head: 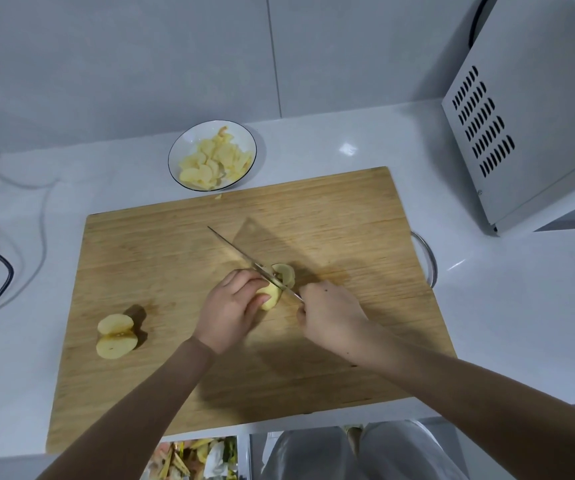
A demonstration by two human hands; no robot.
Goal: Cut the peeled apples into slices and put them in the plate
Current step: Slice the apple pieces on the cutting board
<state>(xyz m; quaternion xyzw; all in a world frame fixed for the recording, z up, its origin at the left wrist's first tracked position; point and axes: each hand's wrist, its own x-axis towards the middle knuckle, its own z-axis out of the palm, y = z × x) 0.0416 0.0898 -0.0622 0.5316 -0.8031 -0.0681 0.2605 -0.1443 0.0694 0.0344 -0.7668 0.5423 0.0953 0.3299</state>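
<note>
Apple piece (272,296) I'm slicing sits roughly mid-board on the cutting board (348,220), tucked under my left hand (232,306), whose fingers curl over it from the near-left and pin it down. My right hand (331,313) is fisted around the handle of the knife (241,252). The blade runs diagonally from far-left to near-right and meets the apple just beside my left fingertips. So both hands are clamped, one on fruit and one on the knife, close together with only the blade between them.

What matters for the next stroke, I reckon: the uncut part lies on the left side of the blade, and the cut slices (285,273) have dropped off on the right. Every new cut walks toward my left fingers, so they need to back off along with it.

There's another apple half (116,336) well off at the board's near-left. The plate (192,136) sits on the tabletop (486,306) just past the far edge, already loaded with slices. My left hand looks nearer to it.
</note>
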